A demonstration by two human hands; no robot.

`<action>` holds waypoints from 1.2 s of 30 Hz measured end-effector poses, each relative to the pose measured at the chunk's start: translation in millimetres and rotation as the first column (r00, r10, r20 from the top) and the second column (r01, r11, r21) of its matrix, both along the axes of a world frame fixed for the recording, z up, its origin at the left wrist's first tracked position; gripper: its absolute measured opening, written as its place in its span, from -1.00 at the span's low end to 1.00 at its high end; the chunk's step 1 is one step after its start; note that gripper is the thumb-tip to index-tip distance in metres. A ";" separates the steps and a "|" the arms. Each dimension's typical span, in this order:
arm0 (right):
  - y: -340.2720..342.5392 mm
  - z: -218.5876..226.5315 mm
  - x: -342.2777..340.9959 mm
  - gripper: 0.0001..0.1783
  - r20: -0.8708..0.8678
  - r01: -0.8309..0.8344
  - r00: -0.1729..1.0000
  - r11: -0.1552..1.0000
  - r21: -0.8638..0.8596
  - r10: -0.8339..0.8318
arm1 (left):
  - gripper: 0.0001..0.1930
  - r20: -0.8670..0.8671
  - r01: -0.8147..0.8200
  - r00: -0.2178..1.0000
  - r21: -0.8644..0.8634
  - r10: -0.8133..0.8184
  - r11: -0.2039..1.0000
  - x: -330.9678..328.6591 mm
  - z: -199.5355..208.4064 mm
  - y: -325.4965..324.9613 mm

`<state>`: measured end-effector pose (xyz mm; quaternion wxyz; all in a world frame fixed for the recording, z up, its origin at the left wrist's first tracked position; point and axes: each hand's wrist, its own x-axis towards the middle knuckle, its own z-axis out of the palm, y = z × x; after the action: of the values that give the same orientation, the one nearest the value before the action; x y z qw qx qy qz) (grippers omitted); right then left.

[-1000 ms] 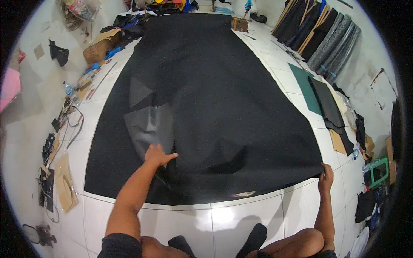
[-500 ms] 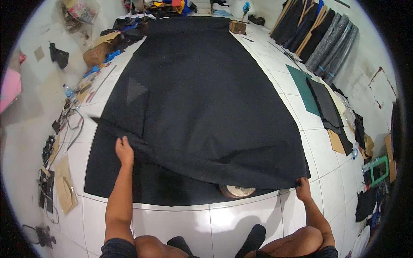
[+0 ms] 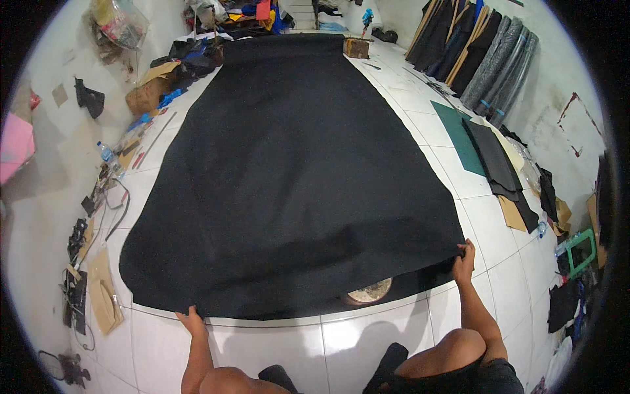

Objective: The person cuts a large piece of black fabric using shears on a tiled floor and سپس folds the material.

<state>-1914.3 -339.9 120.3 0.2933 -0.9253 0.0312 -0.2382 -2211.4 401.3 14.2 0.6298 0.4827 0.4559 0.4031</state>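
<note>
A large black fabric sheet covers the middle of the frame, spread flat on the white tiled floor. Its long axis runs from the lower edge of the picture up toward the top centre, where its far end narrows near a small brown box. The near edge lies across the lower third, lower at the left corner, raised at the right.

The right hand, at lower right, is clenched on the sheet's near right corner and lifts it off the floor; the cloth stretches up and left from that pinch. The left hand, at lower left, rests on the near left corner, fingers pressing the hem down; whether it truly grips, I cannot tell.

A round pale disc peeks from under the lifted edge between the hands.
</note>
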 end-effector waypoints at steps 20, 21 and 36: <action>-21.2 -44.0 9.4 -0.54 -0.064 -0.148 0.989 0.911 -0.386 0.133 | -0.41 -0.299 0.024 0.953 -0.105 -0.055 0.994 42.2 -8.0 42.9; -17.5 -47.7 14.9 -0.55 -0.139 -0.168 0.982 0.934 -0.314 0.130 | -0.43 -0.304 0.017 0.950 -0.192 -0.076 0.981 34.8 -10.6 42.2; 64.6 16.2 -31.2 -0.36 -0.550 -0.344 0.834 0.754 -0.559 -0.028 | -0.50 -0.096 0.101 0.985 -0.351 -0.144 0.931 20.5 -51.0 47.3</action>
<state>-1945.5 -275.3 136.5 -0.0387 -0.9962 -0.0542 0.0553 -2190.9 448.6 -36.8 0.6999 0.4159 0.5255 0.2471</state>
